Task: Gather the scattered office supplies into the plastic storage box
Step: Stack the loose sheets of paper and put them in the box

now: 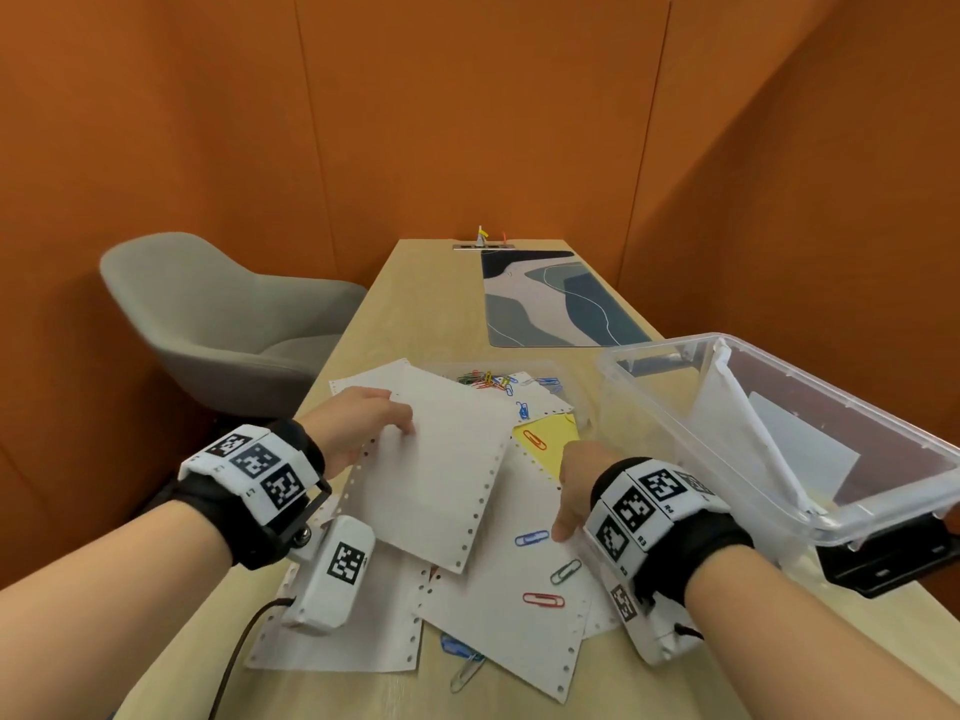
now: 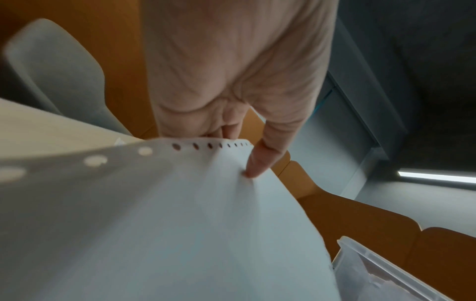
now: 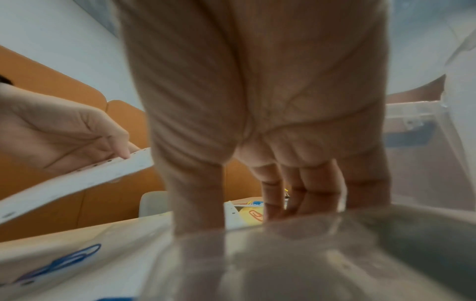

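Left hand point(image 1: 358, 423): pinching perforated sheet point(image 1: 441, 470) at 10 o'clock, lifted clear for boxing.
Right hand point(image 1: 576, 491): fingertips down, uncurled, pinning lower sheet point(image 1: 509, 605) at 3 o'clock.

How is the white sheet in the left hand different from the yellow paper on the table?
The white sheet is lifted off the pile, pinched by the left hand; the yellow paper lies flat, untouched. The white sheet has punched holes along its edges; none show on the yellow paper. The white sheet is in full view and carries nothing; the yellow paper is half buried under other sheets, with an orange paper clip resting on it. Both are paper, still outside the plastic box.
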Action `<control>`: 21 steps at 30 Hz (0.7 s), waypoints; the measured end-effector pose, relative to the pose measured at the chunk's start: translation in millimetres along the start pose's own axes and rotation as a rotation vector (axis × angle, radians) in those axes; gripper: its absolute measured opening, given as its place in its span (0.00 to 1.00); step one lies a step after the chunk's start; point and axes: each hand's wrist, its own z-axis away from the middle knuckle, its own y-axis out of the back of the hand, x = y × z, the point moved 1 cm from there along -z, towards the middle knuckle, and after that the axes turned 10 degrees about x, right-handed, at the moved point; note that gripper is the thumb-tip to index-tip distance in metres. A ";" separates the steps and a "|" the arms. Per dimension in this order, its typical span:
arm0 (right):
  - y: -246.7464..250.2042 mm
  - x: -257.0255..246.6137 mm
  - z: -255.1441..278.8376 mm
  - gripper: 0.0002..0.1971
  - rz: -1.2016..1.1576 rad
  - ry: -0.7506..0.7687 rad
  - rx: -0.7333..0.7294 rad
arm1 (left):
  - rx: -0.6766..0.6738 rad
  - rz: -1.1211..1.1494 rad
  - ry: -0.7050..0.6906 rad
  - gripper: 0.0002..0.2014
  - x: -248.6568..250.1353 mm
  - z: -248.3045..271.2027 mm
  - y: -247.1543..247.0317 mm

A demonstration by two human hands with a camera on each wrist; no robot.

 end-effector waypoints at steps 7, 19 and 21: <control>9.3 2.0 0.9 0.11 -0.114 -0.010 -0.044 | -0.077 0.010 0.030 0.06 -7.1 -5.4 -12.6; 7.0 -0.3 4.2 0.21 -0.009 0.004 -0.150 | -0.009 0.126 -0.006 0.09 -11.2 -7.4 -15.6; 6.3 0.0 3.4 0.19 -0.029 0.004 -0.071 | -0.059 0.183 -0.020 0.06 -12.0 -7.5 -13.9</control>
